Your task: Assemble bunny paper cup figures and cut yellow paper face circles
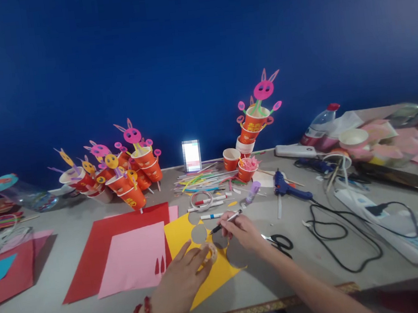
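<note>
A yellow sheet of paper (pixel 204 289) with several round cut-outs lies in front of me. My left hand (pixel 186 273) rests on it, some fingers spread flat, the thumb and index finger holding a small beige ring (pixel 213 252) that looks like a tape roll. My right hand (pixel 244 232) grips a black-and-white marker pen (pixel 234 216). The pen's dark tip points down and left, close to the sheet above the ring; whether it touches cannot be made out. A blue-and-white marker (pixel 211 216) lies just beyond, and black-handled scissors (pixel 281 242) are right of my forearm.
Red paper (pixel 82 269) and pink paper (pixel 130 257) lie left. Red paper cups (pixel 133 198) with rabbit and round faces stand behind; another decorated cup stack (pixel 252 124) is back right. A blue glue gun (pixel 289 188), its cable and a white power strip (pixel 391 227) occupy the right.
</note>
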A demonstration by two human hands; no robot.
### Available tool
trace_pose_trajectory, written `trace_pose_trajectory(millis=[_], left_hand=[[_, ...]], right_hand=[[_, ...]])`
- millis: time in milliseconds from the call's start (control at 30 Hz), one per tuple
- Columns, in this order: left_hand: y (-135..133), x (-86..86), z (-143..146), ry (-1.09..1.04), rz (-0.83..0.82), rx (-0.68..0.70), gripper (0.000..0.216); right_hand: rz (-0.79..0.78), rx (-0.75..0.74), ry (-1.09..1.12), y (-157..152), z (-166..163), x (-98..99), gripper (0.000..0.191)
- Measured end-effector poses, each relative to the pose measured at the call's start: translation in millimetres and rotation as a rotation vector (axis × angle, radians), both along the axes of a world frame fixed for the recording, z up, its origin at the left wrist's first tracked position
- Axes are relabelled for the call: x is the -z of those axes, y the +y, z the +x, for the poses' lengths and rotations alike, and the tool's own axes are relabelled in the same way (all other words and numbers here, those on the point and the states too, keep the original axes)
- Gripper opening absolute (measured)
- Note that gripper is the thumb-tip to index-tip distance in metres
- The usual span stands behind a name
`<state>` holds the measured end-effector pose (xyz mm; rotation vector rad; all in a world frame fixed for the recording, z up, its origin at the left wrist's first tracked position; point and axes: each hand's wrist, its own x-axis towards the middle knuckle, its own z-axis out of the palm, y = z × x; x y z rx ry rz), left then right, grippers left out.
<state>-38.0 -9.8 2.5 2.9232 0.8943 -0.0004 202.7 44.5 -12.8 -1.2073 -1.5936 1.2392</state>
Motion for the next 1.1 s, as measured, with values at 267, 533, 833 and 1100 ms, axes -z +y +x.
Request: trace_pose_trajectory(millis=[267, 533, 833, 1100], left_hand=[[-8.8, 7.8, 6.9, 0.058, 0.050, -0.035, 0.044], [-16.6, 15.3, 11.5, 0.074, 0.165, -0.049, 0.047], [-16.2, 9.3, 15.0, 0.092, 0.167, -0.057, 0.049], [-14.7, 2.3, 16.0, 0.103, 0.181, -0.045, 0.049]], right_hand=[[0.006, -0.201, -0.111, 31.6, -31.5, -2.6, 0.026], [0.034, -0.388, -0.245, 54.2, -55.5, -4.4, 0.023], [0.029, -0.560, -0.350, 67.6, -68.4, -6.0, 0.024], [0.046, -0.635, -0.355, 73.4, -68.6, -1.1, 0.026]])
